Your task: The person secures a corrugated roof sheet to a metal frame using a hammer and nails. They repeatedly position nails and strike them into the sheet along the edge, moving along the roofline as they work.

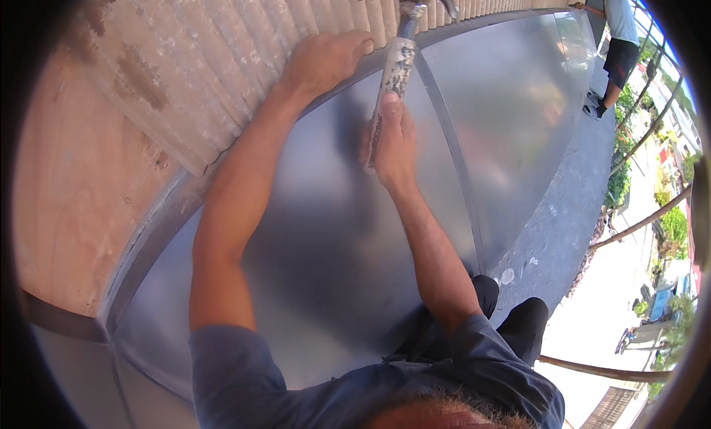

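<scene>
My right hand [396, 144] is wrapped round the worn, paint-flecked handle of a claw hammer [400, 62]. The hammer stands head up, and its head reaches the top of the picture, over the corrugated sheet [229, 47]. My left hand [324, 61] rests against that sheet near its lower edge, with the fingers curled and the fingertips pinched together. Whatever sits between those fingertips is too small or hidden to make out. Below both hands lies a smooth, shiny metal panel [318, 236] with a dark frame strip [152, 247] along its upper side.
A plywood board [81, 207] adjoins the corrugated sheet at the left. A raised seam [453, 144] divides the metal panels. To the right runs a grey ledge [541, 236], with thin poles [644, 218] and greenery beyond it. Another person [621, 44] stands at the far right end.
</scene>
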